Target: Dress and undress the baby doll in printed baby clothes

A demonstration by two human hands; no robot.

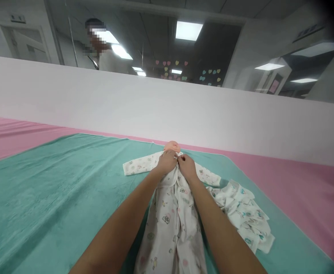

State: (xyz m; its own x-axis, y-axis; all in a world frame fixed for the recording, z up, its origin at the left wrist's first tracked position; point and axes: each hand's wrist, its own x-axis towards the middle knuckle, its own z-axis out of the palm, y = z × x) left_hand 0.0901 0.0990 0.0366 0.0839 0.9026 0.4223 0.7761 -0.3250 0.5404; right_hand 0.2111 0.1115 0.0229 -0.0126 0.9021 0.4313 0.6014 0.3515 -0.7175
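A baby doll (172, 146) lies on its back on a teal blanket (55, 190), dressed in a white printed sleepsuit (172, 217) with its sleeves spread to both sides. Only the top of the doll's head shows beyond my hands. My left hand (166, 161) and my right hand (186, 166) meet at the sleepsuit's neckline, fingers pinched on the fabric edges at the collar. Both forearms reach forward over the doll's body.
A second crumpled white printed garment (243, 213) lies on the blanket right of the doll. A pink sheet (298, 182) lies under the blanket. A white partition (155, 102) stands behind, with a person (98, 49) beyond it.
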